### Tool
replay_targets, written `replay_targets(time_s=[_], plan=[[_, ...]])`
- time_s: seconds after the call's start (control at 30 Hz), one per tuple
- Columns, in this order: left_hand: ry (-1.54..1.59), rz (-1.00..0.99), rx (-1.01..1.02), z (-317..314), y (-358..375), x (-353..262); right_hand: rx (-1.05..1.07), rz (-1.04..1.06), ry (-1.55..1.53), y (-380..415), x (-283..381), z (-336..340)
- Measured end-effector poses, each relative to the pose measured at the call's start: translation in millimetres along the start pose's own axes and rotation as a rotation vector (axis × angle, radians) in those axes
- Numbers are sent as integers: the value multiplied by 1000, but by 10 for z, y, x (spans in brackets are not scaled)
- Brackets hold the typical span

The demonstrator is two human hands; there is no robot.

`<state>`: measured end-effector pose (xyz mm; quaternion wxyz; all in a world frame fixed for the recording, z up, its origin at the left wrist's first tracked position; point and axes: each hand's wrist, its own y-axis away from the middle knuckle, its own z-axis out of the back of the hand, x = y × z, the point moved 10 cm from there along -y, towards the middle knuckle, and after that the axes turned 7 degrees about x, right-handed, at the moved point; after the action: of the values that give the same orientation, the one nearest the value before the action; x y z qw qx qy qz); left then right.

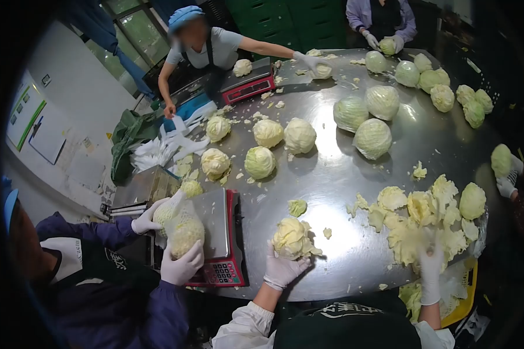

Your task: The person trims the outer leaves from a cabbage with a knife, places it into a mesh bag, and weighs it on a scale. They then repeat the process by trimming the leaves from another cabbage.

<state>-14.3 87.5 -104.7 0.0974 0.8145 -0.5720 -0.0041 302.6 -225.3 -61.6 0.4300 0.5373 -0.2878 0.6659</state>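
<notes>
My left hand [285, 270], in a white glove, cups the near left side of a pale cabbage [293, 237] with loose, ragged outer leaves. That cabbage sits at the near edge of the steel table [337, 273]. Over on the right, my gloved right hand [431, 260] reaches over a heap of torn cabbage leaves [403, 239]. Motion smears its fingers, so I cannot make out whether they grip a leaf. A small green leaf [297, 207] lies just beyond the held cabbage.
At left, a co-worker's gloved hands [182, 264] hold a netted cabbage [186, 232] beside a red scale [234, 256]. Several cabbages [300, 135] stand mid-table; wrapped ones [372, 139] sit farther right. A yellow crate [467, 296] with leaves is below the right edge. Other people work around the table.
</notes>
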Motion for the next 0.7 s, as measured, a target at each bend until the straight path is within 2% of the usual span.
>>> replay_targets(time_s=[0.07,0.1,0.13,0.17,0.23,0.27,0.33,0.37,0.4,0.43,0.5,0.53,0.57,0.6,0.67,0.7], plan=[[-48,49,-55,-84,-63,162,217,92,190,191,521,-564],[-96,72,-109,-80,-102,266,387,-78,-174,263,409,-980],[-119,91,-172,12,-136,361,474,74,-188,348,692,-1220],[-116,128,-175,4,-173,506,515,304,-32,360,830,-1437],[-6,206,-60,-197,-254,921,592,391,-37,451,1353,-1788],[-61,220,-39,-257,-276,1035,571,388,-27,456,1362,-1817],[-68,215,-64,-180,-285,1080,777,139,-272,460,1141,-2090],[-76,185,-95,-114,-268,1036,785,154,-267,443,1135,-2088],[64,208,-72,-103,-260,1052,782,175,-130,429,1077,-2058],[61,182,-55,-25,-257,987,783,201,6,418,1012,-2052],[-113,225,-175,276,-195,936,757,284,47,469,1016,-2025],[55,254,-134,219,-175,1008,802,60,28,500,889,-2016],[53,229,-117,240,-174,986,835,-168,14,562,694,-2001],[93,221,-112,277,-170,978,854,-150,21,593,555,-2030],[127,155,-129,200,-209,872,620,-132,-205,453,235,-1877],[126,141,-115,154,-254,758,634,-117,-200,451,238,-1797]])
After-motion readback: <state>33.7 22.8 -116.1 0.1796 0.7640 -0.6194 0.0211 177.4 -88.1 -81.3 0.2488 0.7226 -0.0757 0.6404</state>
